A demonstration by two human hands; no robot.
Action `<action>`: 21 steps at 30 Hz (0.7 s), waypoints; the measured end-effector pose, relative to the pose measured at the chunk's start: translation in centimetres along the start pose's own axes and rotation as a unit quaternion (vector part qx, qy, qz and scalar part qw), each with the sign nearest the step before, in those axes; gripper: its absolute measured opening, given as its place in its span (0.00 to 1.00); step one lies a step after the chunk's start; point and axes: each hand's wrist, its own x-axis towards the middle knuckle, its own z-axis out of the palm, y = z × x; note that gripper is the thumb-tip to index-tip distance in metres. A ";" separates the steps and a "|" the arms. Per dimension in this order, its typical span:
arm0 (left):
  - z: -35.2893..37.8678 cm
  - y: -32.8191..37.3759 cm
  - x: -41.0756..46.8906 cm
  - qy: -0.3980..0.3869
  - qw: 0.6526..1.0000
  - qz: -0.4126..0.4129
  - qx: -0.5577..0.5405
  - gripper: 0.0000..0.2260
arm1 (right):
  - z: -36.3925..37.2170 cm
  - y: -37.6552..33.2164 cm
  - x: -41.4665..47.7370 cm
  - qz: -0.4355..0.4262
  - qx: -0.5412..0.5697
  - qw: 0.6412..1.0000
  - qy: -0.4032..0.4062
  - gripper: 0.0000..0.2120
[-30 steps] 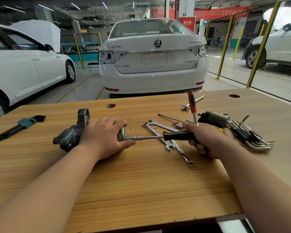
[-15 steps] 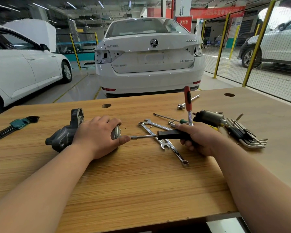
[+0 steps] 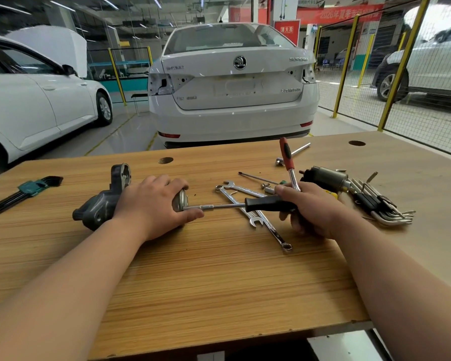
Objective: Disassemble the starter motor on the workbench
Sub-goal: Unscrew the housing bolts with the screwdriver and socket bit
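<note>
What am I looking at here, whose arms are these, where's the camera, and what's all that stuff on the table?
No machine here: these are a person's bare arms, filmed by a wide-angle camera worn on the head, looking forward and down. The left hand grips a dark starter motor lying on the wooden workbench. The right hand holds a black-handled driver, its tip against the motor's metal end. Nearby are spanners, a red-handled ratchet, a cylindrical motor part, a green-clipped hex key set and loose hex keys. A white car stands behind.
</note>
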 end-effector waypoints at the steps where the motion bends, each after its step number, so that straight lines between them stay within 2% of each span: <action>1: 0.0 0.0 0.0 0.001 1.000 0.001 -0.002 0.42 | 0.0 0.0 0.0 0.004 -0.016 1.000 0.013 0.17; 4: 0.0 -0.1 0.0 0.004 1.000 0.000 -0.002 0.43 | 0.2 0.0 0.3 0.026 -0.038 0.998 0.039 0.20; 8: 0.2 -0.1 0.0 0.006 1.000 -0.003 0.003 0.45 | 0.2 0.2 0.6 0.030 -0.015 0.999 0.029 0.17; 12: 0.3 -0.1 0.1 0.001 1.000 -0.011 0.001 0.44 | -0.3 0.6 0.7 0.024 0.092 0.995 -0.032 0.09; 15: 0.3 -0.1 0.2 -0.006 1.000 -0.013 -0.007 0.41 | -0.4 0.5 0.7 0.027 0.175 0.983 -0.051 0.15; 17: 0.3 -0.1 0.2 -0.008 1.000 -0.012 -0.010 0.39 | -0.4 0.4 0.6 0.025 0.253 0.966 -0.055 0.18; 21: 0.4 0.0 0.2 -0.006 1.000 -0.015 -0.010 0.38 | -0.1 0.1 0.3 0.057 0.372 0.925 -0.056 0.11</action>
